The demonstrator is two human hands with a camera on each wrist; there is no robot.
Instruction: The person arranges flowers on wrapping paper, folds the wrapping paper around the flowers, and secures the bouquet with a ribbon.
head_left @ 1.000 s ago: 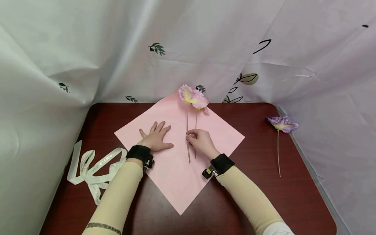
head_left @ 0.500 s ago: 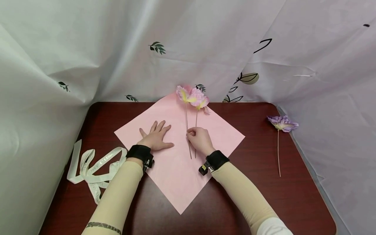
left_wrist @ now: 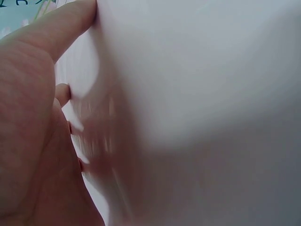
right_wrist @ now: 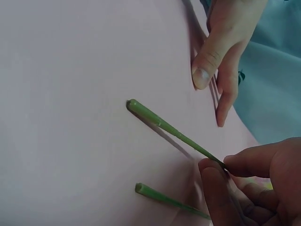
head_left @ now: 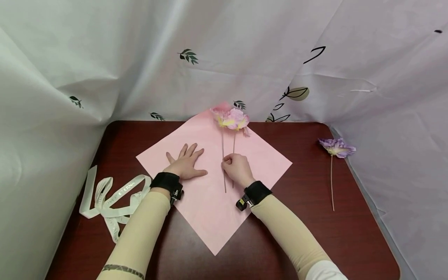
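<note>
A sheet of pink wrapping paper (head_left: 206,217) lies on the table like a diamond. My left hand (head_left: 185,165) rests flat on its left part, fingers spread. Thumb and index finger of my right hand (head_left: 239,169) pinch the stem of a pink artificial flower (head_left: 221,116) at the sheet's top corner. Beside it, to the right, lies a second pink flower (head_left: 237,118); its stem passes under my right hand. In the right wrist view both green stem ends show, the pinched stem (right_wrist: 160,123) and the other stem (right_wrist: 160,195). The left wrist view shows my left hand (left_wrist: 33,117) against the paper.
A purple artificial flower (head_left: 337,147) lies on the right side of the dark red table (head_left: 297,155). Left of the paper, a white printed ribbon (head_left: 115,212) lies in loose loops. A pale curtain (head_left: 150,70) hangs behind the table and along its sides.
My right hand first moved slightly left and up, then a little down, with the pinched flower. The flower's head has come down onto the paper's top corner. My left hand stays put.
</note>
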